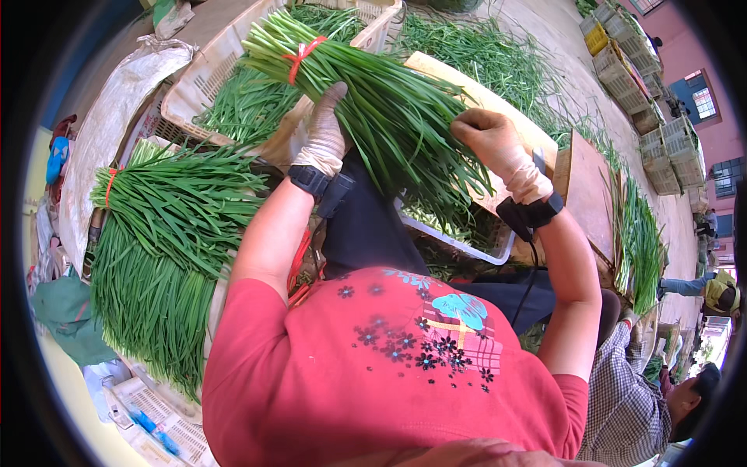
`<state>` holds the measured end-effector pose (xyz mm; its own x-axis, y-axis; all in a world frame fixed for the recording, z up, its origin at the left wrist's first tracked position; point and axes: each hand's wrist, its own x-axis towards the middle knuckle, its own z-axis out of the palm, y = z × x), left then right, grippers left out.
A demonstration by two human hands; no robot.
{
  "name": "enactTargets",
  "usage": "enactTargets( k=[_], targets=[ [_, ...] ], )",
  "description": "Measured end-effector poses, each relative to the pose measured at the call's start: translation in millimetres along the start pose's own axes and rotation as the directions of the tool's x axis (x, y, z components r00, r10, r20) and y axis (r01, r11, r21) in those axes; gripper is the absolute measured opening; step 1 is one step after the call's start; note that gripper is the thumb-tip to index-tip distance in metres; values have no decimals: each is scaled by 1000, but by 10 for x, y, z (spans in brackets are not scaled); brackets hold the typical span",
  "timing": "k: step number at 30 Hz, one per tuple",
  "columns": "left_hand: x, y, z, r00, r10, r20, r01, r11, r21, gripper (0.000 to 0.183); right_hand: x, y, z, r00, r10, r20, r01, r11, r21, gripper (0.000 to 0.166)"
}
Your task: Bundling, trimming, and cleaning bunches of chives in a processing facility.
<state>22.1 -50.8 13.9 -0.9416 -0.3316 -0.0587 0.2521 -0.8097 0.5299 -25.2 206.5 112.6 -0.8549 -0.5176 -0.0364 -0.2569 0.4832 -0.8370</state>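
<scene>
In my gloved left hand [325, 125] is a bundle of green garlic chives [385, 105], gripped from beneath just past its red tie [299, 61]. Pale cut stems point to the upper left, while the long leaves fan out and droop to the right. My right hand [493, 143], in a light glove, is at the leaf tips with its fingers curled together; whether a leaf is pinched between them is hard to see. Below the leaves, a white plastic tub [461, 239] holds loose trimmings, partly hidden by the bundle.
On my left lie stacked chives [157, 292] with a red-tied bundle [181, 181] on top. A plastic crate [187, 99] of chives stands ahead, beside a wooden board [525, 125]. Loose chives [484, 64] cover the floor beyond. A person in a checked shirt [618, 403] sits close on my right.
</scene>
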Motion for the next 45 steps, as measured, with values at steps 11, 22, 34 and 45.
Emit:
enactTargets(
  k=[11, 22, 34, 45],
  targets=[
    [13, -4, -24, 1000, -4, 30, 3, 1000, 21, 57, 440, -351, -1343, 873, -344, -347, 362, 932, -12, 26],
    [-488, -59, 441, 955, -95, 280, 98, 995, 1, 47, -131, -236, -275, 853, -519, 49, 378, 552, -743, 95],
    [-220, 888, 1362, 790, 94, 606, -411, 814, 410, 76, -465, 100, -293, 953, -285, 101, 187, 818, 543, 49],
    [-215, 243, 609, 930, -96, 354, 77, 995, 70, 60, -502, 1356, 126, 995, -96, 26, 98, 908, -407, 36]
  ],
)
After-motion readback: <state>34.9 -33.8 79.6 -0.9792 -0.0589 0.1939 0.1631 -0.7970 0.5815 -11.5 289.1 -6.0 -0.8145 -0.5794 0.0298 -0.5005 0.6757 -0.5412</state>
